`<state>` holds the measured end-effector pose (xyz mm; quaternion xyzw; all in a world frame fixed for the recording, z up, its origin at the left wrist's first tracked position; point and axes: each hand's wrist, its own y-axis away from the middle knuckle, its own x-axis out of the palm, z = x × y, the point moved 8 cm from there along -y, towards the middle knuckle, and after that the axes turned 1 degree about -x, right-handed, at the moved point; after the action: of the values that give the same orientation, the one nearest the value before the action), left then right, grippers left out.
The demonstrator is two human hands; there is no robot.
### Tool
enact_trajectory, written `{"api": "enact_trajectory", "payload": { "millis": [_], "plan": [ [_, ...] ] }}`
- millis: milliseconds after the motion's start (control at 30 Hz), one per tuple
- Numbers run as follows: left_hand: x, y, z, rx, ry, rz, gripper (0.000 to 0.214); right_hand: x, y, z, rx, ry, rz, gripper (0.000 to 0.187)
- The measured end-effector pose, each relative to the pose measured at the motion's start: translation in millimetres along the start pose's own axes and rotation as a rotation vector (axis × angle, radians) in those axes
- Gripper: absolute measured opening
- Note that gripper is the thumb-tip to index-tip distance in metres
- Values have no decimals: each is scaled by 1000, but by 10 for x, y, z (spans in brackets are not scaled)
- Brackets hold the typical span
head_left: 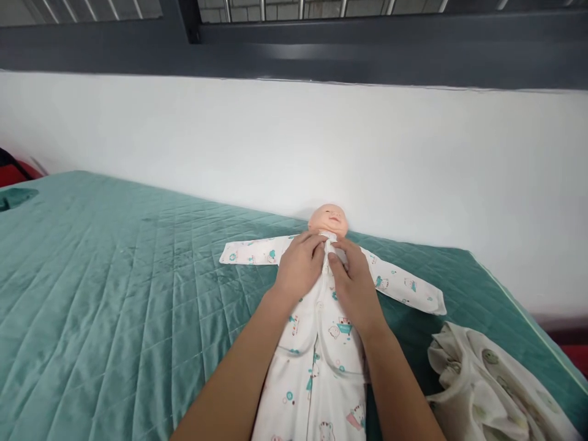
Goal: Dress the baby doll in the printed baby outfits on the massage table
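A baby doll point(329, 218) lies on its back, dressed in a white long-sleeved baby onesie point(316, 361) with small animal and boat prints and a buttoned front. The sleeves stretch out to both sides. Just below the doll's chin, my left hand point(301, 263) has its curled fingers on the onesie's collar. On the other side of the button strip, my right hand point(353, 275) pinches the front edge with thumb and fingers. My fingertips partly hide the top fastening.
A green quilted cover point(138, 294) spreads beneath the doll. Crumpled pale cloth point(491, 380) with a print lies at the lower right. The white wall point(229, 135) rises right behind the doll's head, under a dark window frame point(367, 52). Something red point(16, 174) is at the far left.
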<state>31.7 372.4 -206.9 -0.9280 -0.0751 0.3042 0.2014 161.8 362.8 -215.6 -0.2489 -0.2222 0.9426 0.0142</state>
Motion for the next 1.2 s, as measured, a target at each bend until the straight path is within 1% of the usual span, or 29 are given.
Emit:
{"api": "enact_trajectory", "payload": {
  "millis": [133,300,467,633,767,933,1067,1200],
  "plan": [
    [13,7,15,0,-2,7,32,13,1,13,-27,28,8,30],
    [10,4,24,-4,20,12,33,17,22,-10,-10,-2,23,32],
    [2,10,9,-19,49,26,32,38,74,-52,18,15,63,39],
    [-22,-15,-8,-31,98,37,31,66,86,-63,-18,69,86,47],
    [-2,-62,1,-57,135,74,25,81,77,-78,-7,111,104,51],
    [-3,-80,7,-51,141,52,22,83,77,-62,-29,136,110,53],
    [-8,-78,-12,-35,148,60,21,79,72,-58,-38,133,108,53],
    [-17,-80,-18,-50,118,60,20,72,72,-30,-59,131,99,47]
  ]
}}
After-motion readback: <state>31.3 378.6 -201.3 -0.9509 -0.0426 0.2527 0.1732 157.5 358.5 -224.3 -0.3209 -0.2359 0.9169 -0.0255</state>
